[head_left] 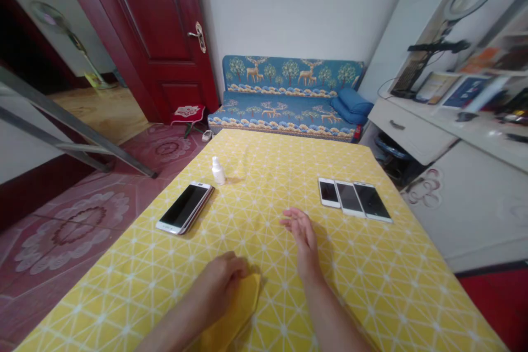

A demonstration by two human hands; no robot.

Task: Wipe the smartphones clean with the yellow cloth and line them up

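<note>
Over table [284, 159], left fingers [237, 265] grip yellow cloth [241, 305] slanting away rightward; right fingers [296, 213] loose.

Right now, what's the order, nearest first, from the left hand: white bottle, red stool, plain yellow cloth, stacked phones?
Head view, from the left hand:
1. Plain yellow cloth: at the hand.
2. Stacked phones: ahead, leftward.
3. White bottle: beyond the phones.
4. Red stool: farthest, near the door.
</note>
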